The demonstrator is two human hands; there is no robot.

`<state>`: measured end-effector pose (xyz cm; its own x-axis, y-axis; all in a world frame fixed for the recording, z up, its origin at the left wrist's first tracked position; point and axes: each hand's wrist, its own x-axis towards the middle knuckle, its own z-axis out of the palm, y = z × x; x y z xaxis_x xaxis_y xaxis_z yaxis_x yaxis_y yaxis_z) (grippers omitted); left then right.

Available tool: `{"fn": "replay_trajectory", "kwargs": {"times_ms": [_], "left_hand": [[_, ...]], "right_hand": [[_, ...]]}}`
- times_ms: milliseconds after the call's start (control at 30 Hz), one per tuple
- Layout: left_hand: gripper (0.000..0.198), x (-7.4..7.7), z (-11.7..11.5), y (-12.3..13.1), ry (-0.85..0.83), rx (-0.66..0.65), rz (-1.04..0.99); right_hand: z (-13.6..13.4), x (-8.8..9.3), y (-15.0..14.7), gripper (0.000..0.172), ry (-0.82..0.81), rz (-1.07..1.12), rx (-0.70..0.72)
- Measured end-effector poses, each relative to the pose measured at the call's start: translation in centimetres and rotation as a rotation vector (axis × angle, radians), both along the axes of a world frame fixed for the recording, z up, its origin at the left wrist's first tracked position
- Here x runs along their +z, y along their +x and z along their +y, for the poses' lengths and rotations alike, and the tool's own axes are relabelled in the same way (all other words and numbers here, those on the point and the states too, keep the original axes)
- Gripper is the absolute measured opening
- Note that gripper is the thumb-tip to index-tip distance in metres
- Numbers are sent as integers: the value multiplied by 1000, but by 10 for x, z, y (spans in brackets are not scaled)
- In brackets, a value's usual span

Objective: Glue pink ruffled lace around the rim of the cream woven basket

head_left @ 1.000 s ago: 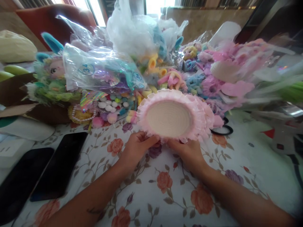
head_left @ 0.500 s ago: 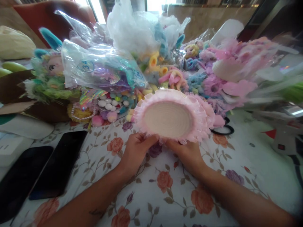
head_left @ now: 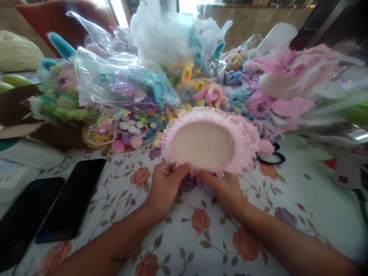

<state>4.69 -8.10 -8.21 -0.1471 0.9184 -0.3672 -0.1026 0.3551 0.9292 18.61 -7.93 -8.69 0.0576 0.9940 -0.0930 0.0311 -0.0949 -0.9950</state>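
Observation:
An oval woven piece with pink ruffled lace trim (head_left: pixel 202 143) is held up over the flowered tablecloth (head_left: pixel 184 237), its plain beige face toward me. My left hand (head_left: pixel 166 184) pinches the lower left of the lace, thumb in front. Close beside it, my right hand (head_left: pixel 222 188) grips the lower edge, thumb on the near side. The other fingers of both hands are partly hidden behind the lace. More pink ruffle and a pink pompom (head_left: pixel 266 147) show at the piece's right side.
Plastic bags (head_left: pixel 123 78) and colourful plush pieces are heaped across the back. Two dark phones (head_left: pixel 73 199) lie at left. Black rings (head_left: pixel 271 158) rest right of the lace, and a grey tool (head_left: pixel 345 165), possibly a glue gun, is at far right.
The lace-trimmed piece has shifted and tilted very slightly. My right hand has moved a little to the left; both hands keep their hold.

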Motion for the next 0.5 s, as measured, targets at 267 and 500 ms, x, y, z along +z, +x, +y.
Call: {"fn": "replay_trajectory", "kwargs": {"times_ms": [267, 500], "left_hand": [[27, -12, 6, -6, 116, -184, -92], [23, -4, 6, -3, 38, -196, -109]], "right_hand": [[7, -11, 14, 21, 12, -119, -90], [3, -9, 11, 17, 21, -62, -13]]}}
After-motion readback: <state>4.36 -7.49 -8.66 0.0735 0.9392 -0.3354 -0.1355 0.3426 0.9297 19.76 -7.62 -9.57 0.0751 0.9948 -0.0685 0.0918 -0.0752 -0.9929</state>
